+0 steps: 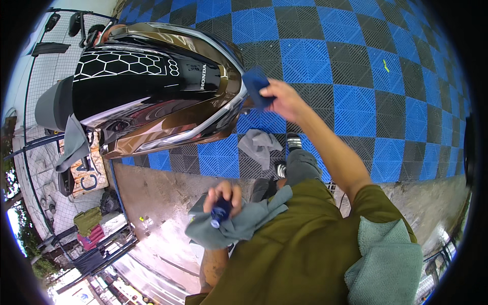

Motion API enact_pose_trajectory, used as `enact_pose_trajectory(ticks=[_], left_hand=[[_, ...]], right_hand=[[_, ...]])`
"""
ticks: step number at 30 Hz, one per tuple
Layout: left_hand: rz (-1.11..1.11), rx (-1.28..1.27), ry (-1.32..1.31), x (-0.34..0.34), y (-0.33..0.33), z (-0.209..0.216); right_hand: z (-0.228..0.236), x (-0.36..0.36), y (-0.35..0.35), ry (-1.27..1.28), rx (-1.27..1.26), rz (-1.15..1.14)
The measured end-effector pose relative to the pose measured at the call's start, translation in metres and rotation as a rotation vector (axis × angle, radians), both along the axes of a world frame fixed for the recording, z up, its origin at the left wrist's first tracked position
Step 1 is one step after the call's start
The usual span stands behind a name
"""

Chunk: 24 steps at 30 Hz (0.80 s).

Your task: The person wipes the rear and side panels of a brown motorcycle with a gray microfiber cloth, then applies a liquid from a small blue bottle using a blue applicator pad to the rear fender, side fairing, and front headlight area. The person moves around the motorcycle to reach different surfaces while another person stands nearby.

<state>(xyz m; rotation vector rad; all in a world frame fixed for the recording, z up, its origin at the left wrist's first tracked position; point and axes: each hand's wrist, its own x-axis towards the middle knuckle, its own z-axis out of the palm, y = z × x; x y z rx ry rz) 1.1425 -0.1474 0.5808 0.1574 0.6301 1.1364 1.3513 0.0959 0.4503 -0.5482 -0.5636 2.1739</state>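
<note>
My right hand (pixel 284 99) is closed on a dark blue, flat applicator pad (pixel 258 86), slightly smeared by motion. The pad is at the curved front edge of a motor scooter (pixel 193 89) with glossy black and bronze-brown bodywork; whether it touches cannot be told. Lower down, nearer my body, my left hand (pixel 222 195) grips a small dark blue bottle (pixel 219 210), its narrow end pointing toward me. A grey-green microfibre cloth (pixel 256 219) drapes around that hand, just in front of my shirt.
Blue and black grid tiles (pixel 305 61) cover the floor under the scooter, bordered by wet concrete (pixel 152 203). A crumpled grey cloth (pixel 260 146) lies by my feet. Another cloth (pixel 73 142) hangs at the scooter's left end. A wire fence (pixel 43 112) runs along the left.
</note>
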Motion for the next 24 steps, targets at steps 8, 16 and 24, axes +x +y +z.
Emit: enact_pose_trajectory(ticks=[8, 16, 24], left_hand=[[-0.022, -0.250, 0.191, -0.009, -0.021, -0.019], [-0.107, -0.314, 0.220, -0.059, -0.037, -0.053], [-0.150, -0.349, 0.205, -0.116, -0.071, -0.053]], right_hand=[[-0.082, -0.095, 0.177, -1.032, 1.166, -0.507], [-0.114, -0.102, 0.049, -1.017, 1.057, -0.707], [-0.112, -0.129, 0.030, -1.101, 1.073, -0.763]])
